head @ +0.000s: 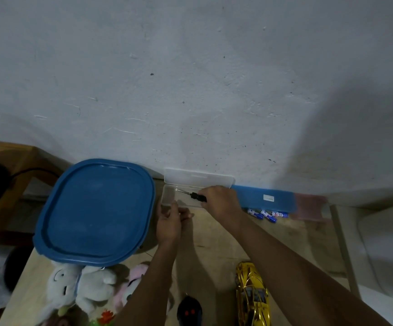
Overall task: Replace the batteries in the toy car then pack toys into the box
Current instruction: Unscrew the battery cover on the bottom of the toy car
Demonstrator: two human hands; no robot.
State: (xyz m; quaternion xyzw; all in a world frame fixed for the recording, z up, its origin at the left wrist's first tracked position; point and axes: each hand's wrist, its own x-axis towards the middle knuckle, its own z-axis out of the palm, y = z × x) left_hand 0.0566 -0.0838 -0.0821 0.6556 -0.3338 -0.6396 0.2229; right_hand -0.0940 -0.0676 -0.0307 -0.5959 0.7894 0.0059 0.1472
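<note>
Pale wooden table (214,243): set against a grey-white wall; every item is laid on it.

Large rounded storage box with a blue plastic lid (96,210): placed far left, lid on. It is judged to be the packing box.

White and pink plush toys (85,288): heaped at the near edge, just in front of the box.

Gold, mirror-finished plastic toy car (252,295): found at the near edge, roof up, beside the right forearm and well apart from both hands. The shell is judged rigid, light and slippery, and likely to scratch. It is best taken across the flanks between the wheels, then turned over; the battery hatch is presumed underneath, not seen.

Flat clear plastic case (198,177): opened against the wall, lid leaning back.

Flat blue case (263,198): lying just right of the clear one.

Black remote control (189,311): at the near edge, between the plush toys and the car.

Left hand (169,222): the near rim of the clear case is held and steadied.

Right hand (221,201): fingers are closed round the handle of a small black-handled screwdriver (196,196), shaft pointing left over the case tray.

Blue-and-white batteries (267,214): lying loose in front of the blue case. Small, smooth and round, they are expected to roll.
</note>
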